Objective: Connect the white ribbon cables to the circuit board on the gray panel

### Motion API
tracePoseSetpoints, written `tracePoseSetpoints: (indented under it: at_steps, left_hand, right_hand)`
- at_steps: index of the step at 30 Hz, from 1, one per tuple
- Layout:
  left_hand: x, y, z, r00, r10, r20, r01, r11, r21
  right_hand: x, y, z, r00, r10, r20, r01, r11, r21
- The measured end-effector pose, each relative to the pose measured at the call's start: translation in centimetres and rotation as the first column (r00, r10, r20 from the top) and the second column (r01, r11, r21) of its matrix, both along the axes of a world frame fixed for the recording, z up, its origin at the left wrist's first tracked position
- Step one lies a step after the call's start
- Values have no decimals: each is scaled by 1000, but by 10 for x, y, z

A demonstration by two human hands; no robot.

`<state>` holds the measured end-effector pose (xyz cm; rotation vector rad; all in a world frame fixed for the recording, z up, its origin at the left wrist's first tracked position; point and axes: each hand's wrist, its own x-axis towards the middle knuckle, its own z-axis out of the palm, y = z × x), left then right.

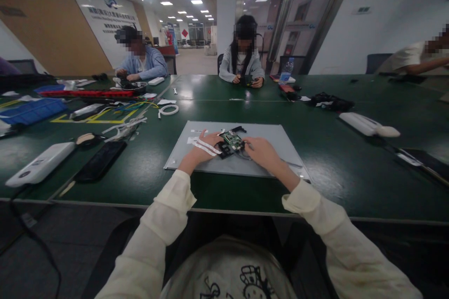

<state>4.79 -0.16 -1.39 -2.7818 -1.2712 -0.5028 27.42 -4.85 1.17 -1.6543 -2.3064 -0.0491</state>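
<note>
On one grey panel (pixel 273 138), one circuit board (pixel 232 139), two hands (pixel 208 142) (pixel 261 152) touching it

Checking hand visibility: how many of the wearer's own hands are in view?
2: left hand at the left of the green circuit board, right hand at its right. Some fingertips may be hidden.

PCB (pixel 233 139) btwn L hand (pixel 209 142) & R hand (pixel 260 150), over panel (pixel 271 134); phone (pixel 101 161) L of panel, bottle (pixel 286 72) behind
</note>
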Motion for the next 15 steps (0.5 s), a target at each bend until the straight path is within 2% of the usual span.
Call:
tracePoseSetpoints:
  at_steps: [6, 9, 15]
  left_hand:
    - [2, 3, 0, 999, 50, 3, -50, 998, -37]
    - [3, 1, 3, 995, 101, 22, -100, 993, -55]
    - [5, 0, -2, 998, 66, 16, -65, 997, -28]
  right_hand:
    - [-7, -7, 2, 991, 97, 94, -97, 995, -12]
    - [-6, -6, 2, 987, 143, 76, -142, 990, -23]
    - [-8, -5, 2, 984, 177, 32, -176, 983, -43]
